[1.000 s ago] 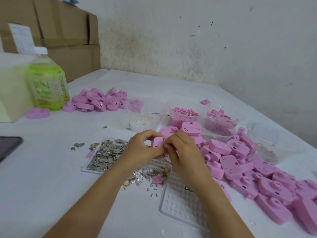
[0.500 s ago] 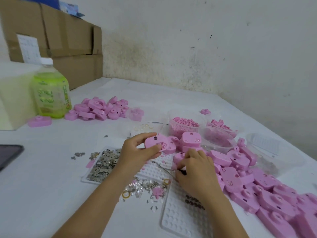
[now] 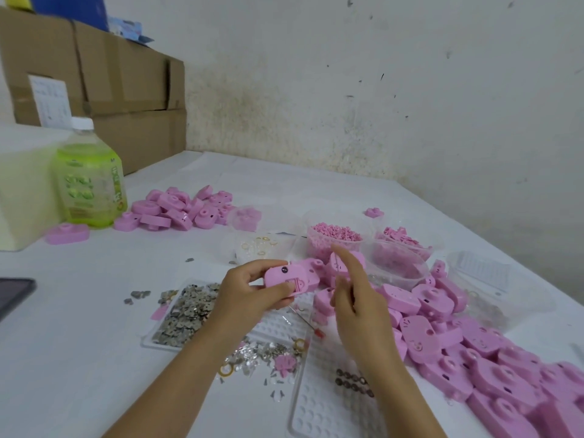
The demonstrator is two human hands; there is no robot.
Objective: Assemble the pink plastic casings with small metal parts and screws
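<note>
Presumably for loading, the left hand (image 3: 249, 292) grips a pink casing (image 3: 286, 278) above the counter (image 3: 94, 311), slot facing rightward — the right hand (image 3: 357, 311) hovers just beside it, index straight; any pinch I cannot tell.

R hand (image 3: 357, 308) now up, maybe empty

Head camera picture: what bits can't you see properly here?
- Pink casing: head view, far side hidden behind the left hand gripping it.
- Right hand: head view, whether it pinches a tiny part is too small to tell.
- Dark phone: head view, cut off by the left edge.
- Green bottle: head view, label too blurred to read.
</note>
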